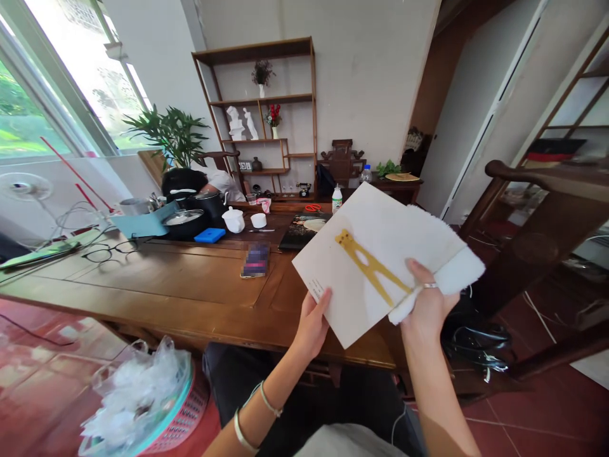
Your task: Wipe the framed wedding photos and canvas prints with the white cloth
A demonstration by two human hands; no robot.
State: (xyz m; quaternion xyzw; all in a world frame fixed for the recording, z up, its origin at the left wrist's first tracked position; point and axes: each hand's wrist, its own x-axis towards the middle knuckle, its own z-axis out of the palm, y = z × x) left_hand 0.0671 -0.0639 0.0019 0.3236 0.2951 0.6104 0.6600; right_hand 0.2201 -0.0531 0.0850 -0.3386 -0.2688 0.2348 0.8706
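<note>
A flat white card (342,279) is held up tilted over the table's front edge. It bears a long-legged yellow animal figure (364,263) and small print near its left corner. My left hand (314,324) pinches the card's lower left edge, thumb on the face. Around the right side of the card and a rough-edged white sheet (459,270) my right hand (425,304) is closed, thumb on top. The sheet's ragged edge sticks out beyond the card; whether the two are joined I cannot tell. My right fingers are mostly hidden underneath.
On the wooden table (190,273) lie a phone (255,260), glasses (107,252), a blue box (210,235), a white pot (233,220), a black book (299,231), red scissors (313,207) and a white bottle (337,199). Another person (221,184) leans beyond. A basket (178,406) holds plastic bags.
</note>
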